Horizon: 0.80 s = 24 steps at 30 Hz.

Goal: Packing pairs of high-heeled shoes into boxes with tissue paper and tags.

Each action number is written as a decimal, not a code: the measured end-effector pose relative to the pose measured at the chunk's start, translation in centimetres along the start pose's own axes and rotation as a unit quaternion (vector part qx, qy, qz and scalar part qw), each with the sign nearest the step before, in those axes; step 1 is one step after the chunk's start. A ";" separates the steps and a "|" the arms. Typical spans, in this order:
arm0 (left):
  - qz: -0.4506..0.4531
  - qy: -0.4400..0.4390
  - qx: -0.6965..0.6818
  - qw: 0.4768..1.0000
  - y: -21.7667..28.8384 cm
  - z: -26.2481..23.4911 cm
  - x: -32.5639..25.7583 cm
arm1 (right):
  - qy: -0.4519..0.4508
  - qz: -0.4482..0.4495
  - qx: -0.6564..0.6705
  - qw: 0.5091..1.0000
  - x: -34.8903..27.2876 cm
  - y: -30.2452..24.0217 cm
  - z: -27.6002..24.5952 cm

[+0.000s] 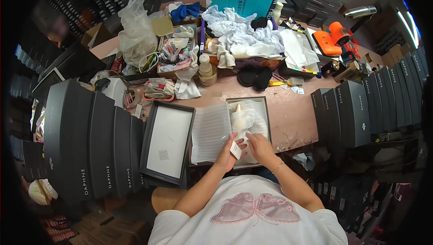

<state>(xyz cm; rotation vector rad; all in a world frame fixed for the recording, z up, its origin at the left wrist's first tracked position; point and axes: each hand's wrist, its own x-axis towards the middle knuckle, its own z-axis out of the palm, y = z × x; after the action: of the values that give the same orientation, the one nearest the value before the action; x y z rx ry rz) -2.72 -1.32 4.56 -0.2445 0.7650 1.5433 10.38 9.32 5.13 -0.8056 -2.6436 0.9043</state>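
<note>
Across the frame runs a pink worktable (293, 109), cluttered at the back with rags, bottles and tools. Left of the person stands a row of dark shoe boxes (85, 141) on edge; a second row of dark boxes (356, 109) stands on the right. Upturned box lid (167, 141), white inside, lies between the left row and the open box. White foam sheet (211, 132) drapes over the left wall of the open shoe box (267, 109), which sits at the table's near edge, straight in front of the person. Inside it, a cream shoe (240, 118) lies in white tissue, toe pointing away. Left hand (228, 152) is over the box's near left part, thumb and fingers pinching a small white tag (235, 150). Right hand (260, 148) rests just beside it on the tissue, fingers spread flat and relaxed, gripping nothing; a thin bracelet (278, 167) is on that wrist. Both hands nearly touch at the tag.
</note>
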 end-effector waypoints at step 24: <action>0.068 0.060 0.182 0.979 -1.6 0.9 -0.2 | 0.036 0.180 -0.284 0.941 -3.5 18.0 -10.2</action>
<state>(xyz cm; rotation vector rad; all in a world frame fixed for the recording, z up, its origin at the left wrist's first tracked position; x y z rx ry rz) -0.93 -1.03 4.92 -0.0139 1.1625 1.4930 24.74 24.23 1.71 -1.4561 -2.7612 0.1424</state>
